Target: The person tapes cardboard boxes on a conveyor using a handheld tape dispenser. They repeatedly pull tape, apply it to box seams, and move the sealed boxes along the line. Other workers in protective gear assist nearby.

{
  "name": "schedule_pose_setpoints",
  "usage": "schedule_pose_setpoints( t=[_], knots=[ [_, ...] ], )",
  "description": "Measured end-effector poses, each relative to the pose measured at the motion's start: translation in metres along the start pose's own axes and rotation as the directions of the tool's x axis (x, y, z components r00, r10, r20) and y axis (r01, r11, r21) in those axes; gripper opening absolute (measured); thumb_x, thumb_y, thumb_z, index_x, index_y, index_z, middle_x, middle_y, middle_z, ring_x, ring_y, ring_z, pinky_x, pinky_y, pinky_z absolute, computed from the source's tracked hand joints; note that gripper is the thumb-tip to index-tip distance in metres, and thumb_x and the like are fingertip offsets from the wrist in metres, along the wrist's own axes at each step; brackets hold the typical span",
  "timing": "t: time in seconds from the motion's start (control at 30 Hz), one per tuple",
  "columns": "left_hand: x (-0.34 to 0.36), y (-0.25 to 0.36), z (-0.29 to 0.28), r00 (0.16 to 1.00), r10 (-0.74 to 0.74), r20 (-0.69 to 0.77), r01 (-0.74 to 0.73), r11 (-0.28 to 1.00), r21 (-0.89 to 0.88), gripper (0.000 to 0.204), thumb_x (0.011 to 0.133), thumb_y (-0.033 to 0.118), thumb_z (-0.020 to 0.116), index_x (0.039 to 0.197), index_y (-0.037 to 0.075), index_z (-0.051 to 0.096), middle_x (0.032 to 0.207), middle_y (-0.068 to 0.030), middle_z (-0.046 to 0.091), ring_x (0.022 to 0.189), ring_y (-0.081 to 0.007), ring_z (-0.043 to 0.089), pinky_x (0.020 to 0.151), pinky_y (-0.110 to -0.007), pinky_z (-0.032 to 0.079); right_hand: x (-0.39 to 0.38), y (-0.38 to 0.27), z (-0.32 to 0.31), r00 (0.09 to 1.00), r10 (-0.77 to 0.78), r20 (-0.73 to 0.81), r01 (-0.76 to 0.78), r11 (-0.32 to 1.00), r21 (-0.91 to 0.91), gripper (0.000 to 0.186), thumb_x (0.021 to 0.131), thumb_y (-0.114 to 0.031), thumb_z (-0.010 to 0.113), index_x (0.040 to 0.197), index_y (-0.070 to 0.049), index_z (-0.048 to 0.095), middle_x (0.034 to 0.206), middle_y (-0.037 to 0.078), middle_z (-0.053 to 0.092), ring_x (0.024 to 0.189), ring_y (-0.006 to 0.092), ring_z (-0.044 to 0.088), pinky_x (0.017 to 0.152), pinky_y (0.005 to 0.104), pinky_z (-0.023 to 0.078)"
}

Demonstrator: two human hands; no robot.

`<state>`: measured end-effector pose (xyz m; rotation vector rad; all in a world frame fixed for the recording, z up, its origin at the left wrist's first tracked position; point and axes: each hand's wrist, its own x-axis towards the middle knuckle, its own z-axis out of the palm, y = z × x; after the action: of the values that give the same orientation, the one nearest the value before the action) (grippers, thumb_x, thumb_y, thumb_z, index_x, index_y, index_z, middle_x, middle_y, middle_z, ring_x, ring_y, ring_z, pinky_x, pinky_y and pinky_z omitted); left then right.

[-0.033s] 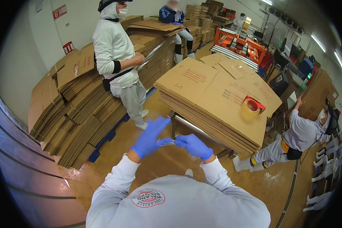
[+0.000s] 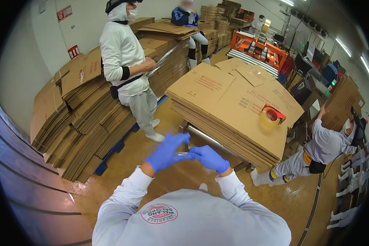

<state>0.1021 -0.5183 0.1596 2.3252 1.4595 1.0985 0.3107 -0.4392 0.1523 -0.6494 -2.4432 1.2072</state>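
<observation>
Both hands wear blue gloves and meet in front of my chest, at the near edge of the cardboard stack. My left hand [image 2: 167, 152] is partly smeared by motion, its fingers raised and apart from the thumb. Fingertips pressed together, my right hand [image 2: 209, 158] pinches a thin pale strip [image 2: 181, 153] that spans the gap between the hands. What the strip is cannot be made out. Beyond them, flat cardboard sheets [image 2: 201, 84] lie piled on a metal-framed stand. On top, at the right, rests a red tape dispenser [image 2: 278, 116] with a clear roll.
Bundled flat cartons [image 2: 82, 127] stand on a blue pallet [image 2: 104, 166] at left, with a co-worker [image 2: 125, 61] beside them. Another person [image 2: 315, 147] handles a large carton [image 2: 342, 106] at right. An orange roller machine [image 2: 260, 47] stands behind the stack. Someone sits farther back.
My left hand has shifted slightly right and down, toward the right hand, and its fingers have bent. The right hand stays nearly in place. The co-worker's foot at left has moved a little.
</observation>
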Motion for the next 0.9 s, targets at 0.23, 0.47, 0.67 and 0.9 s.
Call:
schedule_pose_setpoints(
  t=[0.23, 0.47, 0.67, 0.9],
  knots=[
    [0.045, -0.005, 0.057, 0.753, -0.342, 0.562, 0.65, 0.52, -0.554, 0.038, 0.099, 0.044, 0.045, 0.093, 0.008, 0.059, 0.069, 0.0033, 0.045, 0.061, -0.0089, 0.039, 0.058, -0.022, 0.036, -0.026, 0.027, -0.082, 0.996, 0.077, -0.055, -0.076, 0.997, 0.009, 0.021, 0.093, -0.023, 0.055, 0.087, -0.005, 0.063, 0.066, 0.009, 0.053, 0.06, 0.0191, 0.046, 0.061, 0.0323, 0.042],
    [0.115, 0.002, 0.113, 0.883, -0.286, 0.373, 0.429, 0.169, -0.887, 0.04, 0.1, 0.042, 0.043, 0.091, 0.006, 0.058, 0.077, -0.0009, 0.053, 0.077, -0.0118, 0.052, 0.074, -0.028, 0.046, -0.017, 0.075, -0.151, 0.99, -0.043, -0.138, 0.066, 0.984, 0.166, 0.03, 0.095, -0.031, 0.056, 0.088, -0.004, 0.065, 0.067, 0.009, 0.054, 0.062, 0.017, 0.046, 0.06, 0.0306, 0.042],
    [0.176, 0.018, 0.138, 0.677, -0.684, 0.271, 0.054, -0.322, -0.945, 0.04, 0.097, 0.047, 0.046, 0.127, 0.021, 0.054, 0.134, 0.0076, 0.053, 0.121, -0.022, 0.051, 0.092, -0.059, 0.043, 0.006, 0.123, -0.175, 0.939, -0.102, -0.329, 0.138, 0.987, 0.087, 0.027, 0.095, -0.026, 0.054, 0.103, -0.002, 0.064, 0.081, 0.015, 0.062, 0.069, 0.028, 0.057, 0.066, 0.0359, 0.046],
    [0.22, -0.031, 0.214, 0.484, -0.83, -0.277, 0.483, 0.517, -0.707, 0.034, 0.099, 0.018, 0.048, 0.13, 0.008, 0.056, 0.13, -0.0108, 0.057, 0.116, -0.0199, 0.054, 0.095, -0.028, 0.044, 0.014, 0.174, -0.114, 0.945, -0.16, -0.284, 0.076, 0.956, -0.285, 0.017, 0.091, -0.011, 0.049, 0.096, 0.0, 0.06, 0.084, 0.02, 0.061, 0.079, 0.0357, 0.06, 0.069, 0.045, 0.048]
  ],
)
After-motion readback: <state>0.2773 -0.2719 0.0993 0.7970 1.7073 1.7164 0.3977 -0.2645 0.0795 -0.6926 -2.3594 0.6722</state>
